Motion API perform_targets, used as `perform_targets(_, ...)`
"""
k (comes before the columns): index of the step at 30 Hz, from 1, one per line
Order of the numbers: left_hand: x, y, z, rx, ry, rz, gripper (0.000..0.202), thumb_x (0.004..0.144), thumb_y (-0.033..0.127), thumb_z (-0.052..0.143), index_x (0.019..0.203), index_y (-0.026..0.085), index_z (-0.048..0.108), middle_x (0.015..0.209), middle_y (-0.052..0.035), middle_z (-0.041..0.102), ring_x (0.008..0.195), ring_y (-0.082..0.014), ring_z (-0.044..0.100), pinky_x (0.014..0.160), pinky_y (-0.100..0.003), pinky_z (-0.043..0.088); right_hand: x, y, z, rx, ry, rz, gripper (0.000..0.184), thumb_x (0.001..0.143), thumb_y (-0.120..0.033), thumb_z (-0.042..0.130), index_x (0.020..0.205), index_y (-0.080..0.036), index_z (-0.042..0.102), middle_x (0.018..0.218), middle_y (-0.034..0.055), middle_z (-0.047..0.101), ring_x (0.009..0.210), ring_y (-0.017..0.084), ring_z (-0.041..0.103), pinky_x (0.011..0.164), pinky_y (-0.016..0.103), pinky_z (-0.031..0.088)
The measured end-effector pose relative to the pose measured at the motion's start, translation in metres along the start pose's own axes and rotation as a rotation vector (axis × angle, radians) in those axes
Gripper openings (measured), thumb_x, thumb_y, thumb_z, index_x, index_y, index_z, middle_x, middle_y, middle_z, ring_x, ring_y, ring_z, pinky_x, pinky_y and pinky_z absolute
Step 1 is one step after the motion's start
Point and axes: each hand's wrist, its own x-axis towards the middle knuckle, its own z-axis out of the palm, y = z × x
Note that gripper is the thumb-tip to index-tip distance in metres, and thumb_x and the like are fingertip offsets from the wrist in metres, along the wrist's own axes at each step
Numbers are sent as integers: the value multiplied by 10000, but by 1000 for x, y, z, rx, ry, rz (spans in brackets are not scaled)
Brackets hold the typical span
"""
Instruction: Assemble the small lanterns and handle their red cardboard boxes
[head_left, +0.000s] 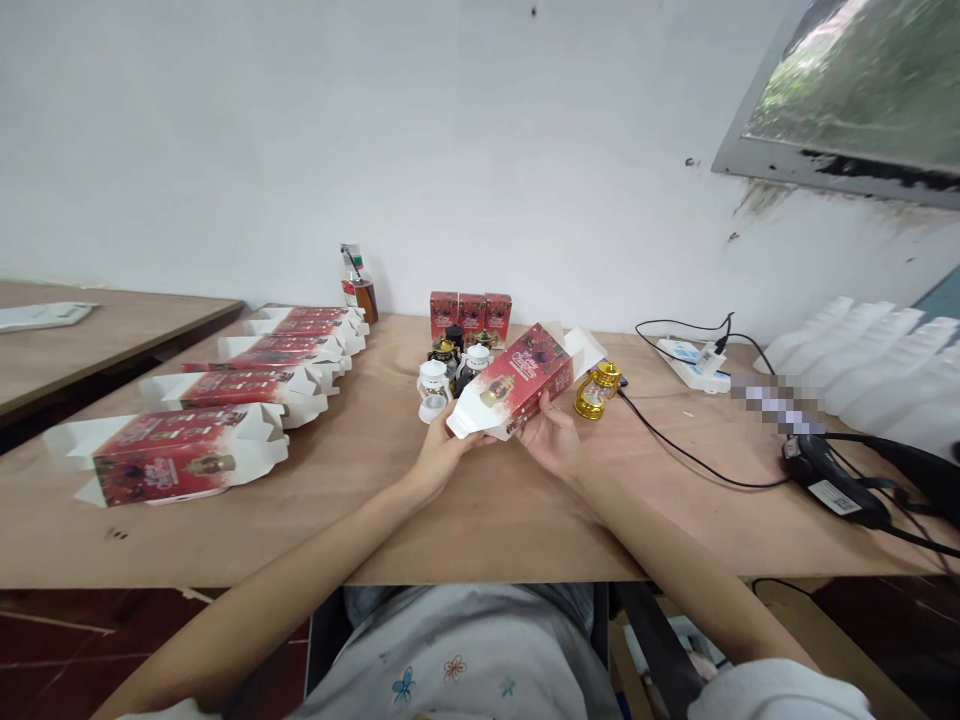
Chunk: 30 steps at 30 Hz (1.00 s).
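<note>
Both my hands hold one red and white carton box (517, 380) a little above the wooden table (480, 520). My left hand (442, 452) grips its near white end from below. My right hand (551, 432) is wrapped round its lower side near the middle. The far flap of the box stands open. A small gold lantern (596, 390) stands just right of the box. Small white and black lanterns (450, 370) cluster behind the box's left end.
Several open red boxes (187, 450) lie in a row along the table's left. Three small red boxes (471, 312) stand by the wall, beside a brown bottle (361, 290). A power strip (694, 365), black cables (697, 462) and a glue gun (832, 480) lie at the right, near white trays (877, 370).
</note>
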Motion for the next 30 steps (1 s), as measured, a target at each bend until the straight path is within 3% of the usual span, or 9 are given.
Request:
perform_targets(8,-4,9,3,6,-36,-32,407,502,126,702,894,148,598,892,-36,670,851,-196,601,802,-316,472,-1,-6,6,67,51,-11,232,769,-334,632,977,-231,626,951,-30,716,861,141,654,741,266,550)
perform_targets(15,-2,20,-2,-182,-150,-196,188,536,180,581,719,155,609,676,-1,629,703,-167,587,706,-295,477,2,-6,6,49,158,-69,196,683,-245,679,867,-188,644,858,-7,721,736,142,656,684,255,549)
perform_targets(21,-6,29,1,-110,-253,-279,371,687,461,570,866,144,641,833,-56,688,822,-235,628,688,-311,479,-2,-8,4,-152,211,-69,242,544,-216,740,755,-162,633,668,-11,690,552,142,627,586,282,543)
perform_targets(25,-7,26,1,46,-215,-225,347,606,382,732,827,127,649,816,-50,699,718,-186,625,675,-274,466,-7,-4,6,-311,174,-102,236,521,-265,767,663,-165,606,572,-30,644,463,114,577,462,229,475)
perform_targets(30,-6,26,-1,113,-229,-222,452,590,383,771,938,123,645,910,-74,704,785,-214,646,738,-318,487,-11,-2,9,-354,91,-51,314,539,-391,770,707,-172,619,597,-16,659,472,127,588,489,249,483)
